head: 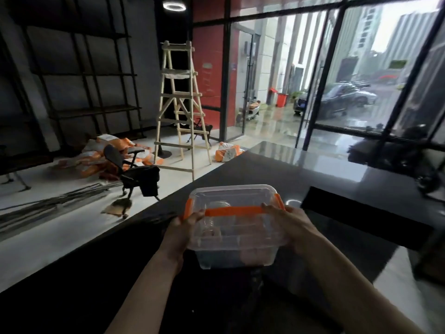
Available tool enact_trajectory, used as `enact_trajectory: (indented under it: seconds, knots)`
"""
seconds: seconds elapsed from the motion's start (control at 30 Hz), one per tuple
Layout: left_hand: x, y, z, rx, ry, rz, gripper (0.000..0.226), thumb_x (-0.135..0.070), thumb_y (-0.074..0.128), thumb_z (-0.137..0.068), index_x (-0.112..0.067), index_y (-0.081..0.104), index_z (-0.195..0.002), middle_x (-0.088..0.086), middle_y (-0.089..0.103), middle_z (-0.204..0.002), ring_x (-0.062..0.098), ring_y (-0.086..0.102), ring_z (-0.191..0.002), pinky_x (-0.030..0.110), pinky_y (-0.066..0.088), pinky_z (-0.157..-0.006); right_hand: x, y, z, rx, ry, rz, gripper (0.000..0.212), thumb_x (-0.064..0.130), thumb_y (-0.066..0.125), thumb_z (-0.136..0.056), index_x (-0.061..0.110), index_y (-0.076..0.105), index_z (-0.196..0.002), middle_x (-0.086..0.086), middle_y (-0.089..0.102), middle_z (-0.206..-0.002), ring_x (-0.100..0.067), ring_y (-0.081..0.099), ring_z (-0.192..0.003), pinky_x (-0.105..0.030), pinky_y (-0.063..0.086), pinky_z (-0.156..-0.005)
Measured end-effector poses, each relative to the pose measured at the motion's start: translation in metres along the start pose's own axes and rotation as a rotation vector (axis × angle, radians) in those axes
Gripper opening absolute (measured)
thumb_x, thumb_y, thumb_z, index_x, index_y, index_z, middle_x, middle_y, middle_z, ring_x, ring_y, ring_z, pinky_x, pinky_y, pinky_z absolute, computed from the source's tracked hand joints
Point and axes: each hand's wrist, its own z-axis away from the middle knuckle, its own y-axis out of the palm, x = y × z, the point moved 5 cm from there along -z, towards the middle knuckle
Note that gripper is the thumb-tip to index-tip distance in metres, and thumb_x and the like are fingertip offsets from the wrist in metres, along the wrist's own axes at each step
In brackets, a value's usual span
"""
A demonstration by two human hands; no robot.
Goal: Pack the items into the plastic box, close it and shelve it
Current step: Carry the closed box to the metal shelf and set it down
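Plastic box (234, 237), clear, rectangular, orange-handled, lidded, is clasped at its ends by left hand (184, 231) and right hand (292, 227).

One clear plastic box (234, 227) with one orange handle (233, 210) and two orange side latches (187, 209). Two hands: left hand (185, 235), right hand (292, 226). One dark worktop (277, 165). One wooden ladder (179, 102), one black chair (131, 169), one red bin (281, 99).
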Motion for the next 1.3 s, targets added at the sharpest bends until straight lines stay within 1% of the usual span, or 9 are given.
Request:
enact_trajectory:
  seconds: [0.07, 0.13, 0.2, 0.47, 0.63, 0.9, 1.0, 1.2, 1.3]
  knots:
    - [0.007, 0.03, 0.006, 0.1, -0.013, -0.022, 0.028, -0.034, 0.072, -0.092, -0.016, 0.073, -0.115, 0.009, 0.078, -0.112, 0.029, 0.072, -0.105, 0.041, 0.057, -0.089, -0.012, -0.032, 0.013, -0.077, 0.0, -0.017, 0.035, 0.037, 0.079, -0.081, 0.005, 0.077, -0.095, -0.01, 0.077, -0.077, -0.025, 0.073, -0.066, -0.036, 0.06, -0.063]
    - [0.013, 0.058, 0.016, 0.2, -0.019, -0.048, 0.024, -0.031, 0.068, -0.095, -0.016, 0.074, -0.114, 0.009, 0.08, -0.107, 0.028, 0.075, -0.1, 0.037, 0.058, -0.078, -0.025, -0.061, 0.033, -0.137, 0.015, -0.019, 0.036, 0.039, 0.077, -0.083, 0.006, 0.076, -0.097, -0.014, 0.078, -0.09, -0.031, 0.075, -0.083, -0.045, 0.062, -0.079]
    - [0.022, 0.083, 0.026, 0.301, -0.019, -0.067, 0.031, -0.033, 0.068, -0.095, -0.014, 0.074, -0.119, 0.01, 0.081, -0.107, 0.03, 0.077, -0.099, 0.042, 0.061, -0.083, -0.04, -0.088, 0.055, -0.196, 0.029, -0.033, 0.035, 0.039, 0.076, -0.084, 0.007, 0.075, -0.098, -0.014, 0.078, -0.094, -0.031, 0.075, -0.088, -0.047, 0.061, -0.083]
    - [0.06, 0.161, 0.067, 0.514, -0.021, -0.122, 0.048, -0.044, 0.074, -0.08, -0.011, 0.074, -0.115, 0.014, 0.081, -0.105, 0.035, 0.077, -0.099, 0.058, 0.059, -0.096, -0.079, -0.163, 0.125, -0.387, 0.032, -0.07, 0.029, 0.038, 0.072, -0.088, 0.009, 0.069, -0.093, -0.013, 0.073, -0.087, -0.023, 0.069, -0.075, -0.032, 0.053, -0.059]
    - [0.093, 0.195, 0.099, 0.607, 0.009, -0.174, 0.051, -0.054, 0.072, -0.078, -0.017, 0.075, -0.112, 0.012, 0.079, -0.111, 0.03, 0.074, -0.105, 0.053, 0.057, -0.099, -0.122, -0.198, 0.162, -0.455, 0.065, -0.072, 0.033, 0.041, 0.07, -0.089, 0.01, 0.069, -0.097, -0.008, 0.071, -0.085, -0.017, 0.066, -0.068, -0.021, 0.045, -0.044]
    - [0.191, 0.229, 0.168, 0.686, 0.016, -0.216, 0.051, -0.048, 0.073, -0.083, -0.013, 0.072, -0.119, 0.011, 0.079, -0.11, 0.031, 0.076, -0.102, 0.056, 0.058, -0.098, -0.238, -0.246, 0.22, -0.546, 0.08, -0.118, 0.04, 0.042, 0.071, -0.088, 0.008, 0.069, -0.107, -0.015, 0.072, -0.1, -0.023, 0.066, -0.077, -0.026, 0.045, -0.051]
    - [0.243, 0.234, 0.202, 0.704, 0.018, -0.232, 0.035, -0.035, 0.068, -0.097, -0.009, 0.07, -0.12, 0.013, 0.078, -0.109, 0.032, 0.076, -0.1, 0.05, 0.061, -0.093, -0.301, -0.26, 0.243, -0.569, 0.097, -0.178, 0.044, 0.043, 0.073, -0.086, 0.007, 0.069, -0.112, -0.014, 0.072, -0.101, -0.026, 0.067, -0.08, -0.028, 0.048, -0.053]
    - [0.316, 0.243, 0.277, 0.723, -0.095, -0.253, 0.03, -0.031, 0.071, -0.095, -0.009, 0.075, -0.114, 0.014, 0.08, -0.103, 0.034, 0.077, -0.098, 0.043, 0.062, -0.082, -0.383, -0.286, 0.315, -0.638, 0.164, -0.212, 0.047, 0.043, 0.071, -0.088, 0.007, 0.066, -0.118, -0.011, 0.071, -0.102, -0.023, 0.063, -0.077, -0.026, 0.042, -0.05]
    - [0.332, 0.255, 0.305, 0.758, -0.136, -0.236, 0.033, -0.033, 0.075, -0.09, -0.009, 0.077, -0.112, 0.014, 0.082, -0.1, 0.038, 0.077, -0.098, 0.058, 0.059, -0.093, -0.395, -0.306, 0.346, -0.69, 0.174, -0.238, 0.051, 0.042, 0.072, -0.088, 0.007, 0.065, -0.125, -0.005, 0.069, -0.096, -0.022, 0.064, -0.08, -0.028, 0.046, -0.056]
